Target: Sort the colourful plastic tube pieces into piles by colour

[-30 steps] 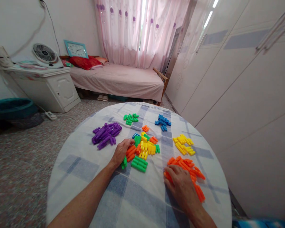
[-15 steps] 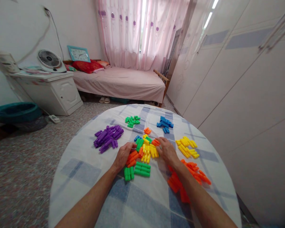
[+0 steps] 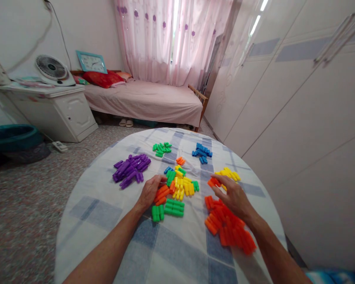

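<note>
A mixed heap of small plastic building pieces lies mid-table, with yellow pieces (image 3: 181, 185), green pieces (image 3: 174, 208) and orange pieces (image 3: 162, 194). My left hand (image 3: 150, 192) rests at the heap's left side, fingers loosely stretched toward the green and orange pieces, holding nothing I can see. Between the thumb and fingers of my right hand (image 3: 233, 196) is an orange piece (image 3: 214, 182). That hand hovers above the large orange pile (image 3: 229, 227) and partly covers the yellow pile (image 3: 228, 172).
Purple pieces (image 3: 131, 169) are piled at the left, green ones (image 3: 162, 148) and blue ones (image 3: 202, 152) at the back. A few orange pieces (image 3: 180, 161) sit behind the heap. The round table has a checked cloth (image 3: 106, 244). A bed (image 3: 148, 98) stands beyond.
My right hand has moved right, away from the mixed heap, carrying an orange piece toward the orange and yellow piles. My left hand stays beside the heap. The view has shifted slightly.
</note>
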Action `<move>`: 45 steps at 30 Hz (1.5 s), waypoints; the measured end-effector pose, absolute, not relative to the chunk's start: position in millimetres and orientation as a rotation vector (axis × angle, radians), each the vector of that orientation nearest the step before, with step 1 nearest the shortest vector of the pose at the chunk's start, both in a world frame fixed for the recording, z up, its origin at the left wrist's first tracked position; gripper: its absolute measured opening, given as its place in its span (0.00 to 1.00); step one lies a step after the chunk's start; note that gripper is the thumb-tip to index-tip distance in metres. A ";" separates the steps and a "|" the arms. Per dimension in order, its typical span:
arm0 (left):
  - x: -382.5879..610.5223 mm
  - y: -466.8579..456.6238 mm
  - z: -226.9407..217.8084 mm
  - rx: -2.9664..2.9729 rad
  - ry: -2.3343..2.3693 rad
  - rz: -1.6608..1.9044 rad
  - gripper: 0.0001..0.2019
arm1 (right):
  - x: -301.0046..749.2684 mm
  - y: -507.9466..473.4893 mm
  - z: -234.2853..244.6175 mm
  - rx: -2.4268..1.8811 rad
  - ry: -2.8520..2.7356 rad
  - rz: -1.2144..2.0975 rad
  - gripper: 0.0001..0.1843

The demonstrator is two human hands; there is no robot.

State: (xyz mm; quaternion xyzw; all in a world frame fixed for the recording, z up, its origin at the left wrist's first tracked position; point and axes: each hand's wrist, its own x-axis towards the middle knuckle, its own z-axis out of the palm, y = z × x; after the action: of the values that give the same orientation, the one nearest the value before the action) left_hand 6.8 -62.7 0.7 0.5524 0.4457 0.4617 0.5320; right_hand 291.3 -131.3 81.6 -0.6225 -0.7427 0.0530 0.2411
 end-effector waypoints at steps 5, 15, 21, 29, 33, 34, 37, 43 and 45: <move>8.2 -63.8 2.7 1.321 1.078 1.106 0.26 | 317.7 -192.1 73.7 -1.889 -2.051 0.127 0.19; 8.5 -64.3 0.6 1.319 1.103 1.106 0.26 | 302.0 -197.0 77.3 -1.800 -2.198 0.155 0.18; 8.6 -63.4 -0.5 1.347 1.091 1.105 0.27 | 269.7 -101.9 71.9 -1.606 -2.303 0.034 0.22; 8.3 -64.3 3.0 1.367 1.077 1.084 0.25 | 218.6 16.3 50.4 -1.658 -2.483 0.013 0.22; 8.3 -64.1 3.4 1.395 1.065 1.095 0.24 | 217.2 31.6 44.3 -1.675 -2.545 0.052 0.16; 8.3 -64.0 3.1 1.398 1.063 1.095 0.24 | 219.4 32.2 44.4 -1.689 -2.549 0.064 0.14; 8.0 -63.8 1.5 1.394 1.053 1.098 0.25 | 232.3 25.1 50.9 -1.752 -2.522 0.090 0.11; 7.1 -63.4 2.3 1.379 1.074 1.097 0.25 | 267.6 -49.9 85.4 -1.754 -2.433 0.127 0.16; 7.2 -63.0 3.2 1.376 1.083 1.088 0.26 | 270.4 -90.3 92.9 -1.701 -2.449 0.158 0.17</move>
State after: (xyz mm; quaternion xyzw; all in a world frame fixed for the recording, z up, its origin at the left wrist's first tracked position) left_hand 7.2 -63.0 3.2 0.5725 0.4506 0.4525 0.5143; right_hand 270.4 -90.3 92.9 -0.5681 -0.8176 0.0526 0.0776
